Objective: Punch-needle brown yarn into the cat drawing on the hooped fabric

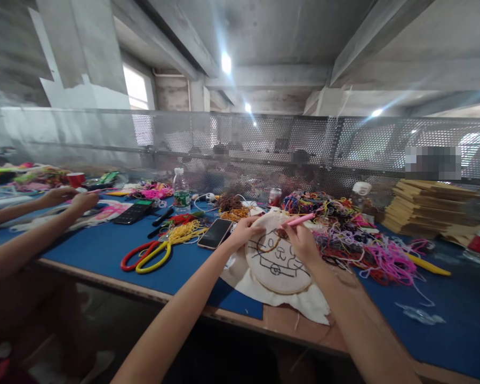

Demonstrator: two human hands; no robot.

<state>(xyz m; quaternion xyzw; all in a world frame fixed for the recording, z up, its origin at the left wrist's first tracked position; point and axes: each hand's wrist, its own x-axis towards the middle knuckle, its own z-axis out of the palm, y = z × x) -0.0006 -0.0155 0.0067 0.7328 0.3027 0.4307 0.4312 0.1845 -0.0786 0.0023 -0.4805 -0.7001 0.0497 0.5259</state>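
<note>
A round embroidery hoop (280, 293) stretches white cloth (240, 280) that carries a black-line drawing of a cartoon animal. Its lower rim and the loose cloth rest at the table's front edge. My left hand (243, 233) grips the hoop by its upper left rim, thumb on the front and the other fingers mostly hidden behind. Between the fingers of my right hand (304, 244) is a pink pen-shaped punch needle (304, 218), slanting up to the right over the hoop's upper part. Brown yarn (272, 246) runs across the drawn face. The needle's tip is hidden by my fingers.
Left of the hoop lie a phone (215, 233), yellow yarn (187, 232) and red-and-yellow-handled scissors (146, 257). Tangled yarn (356, 242) heaps at right, near stacked brown packets (418, 208). A bottle (181, 192) stands behind. A co-worker's hands (74, 198) work at far left.
</note>
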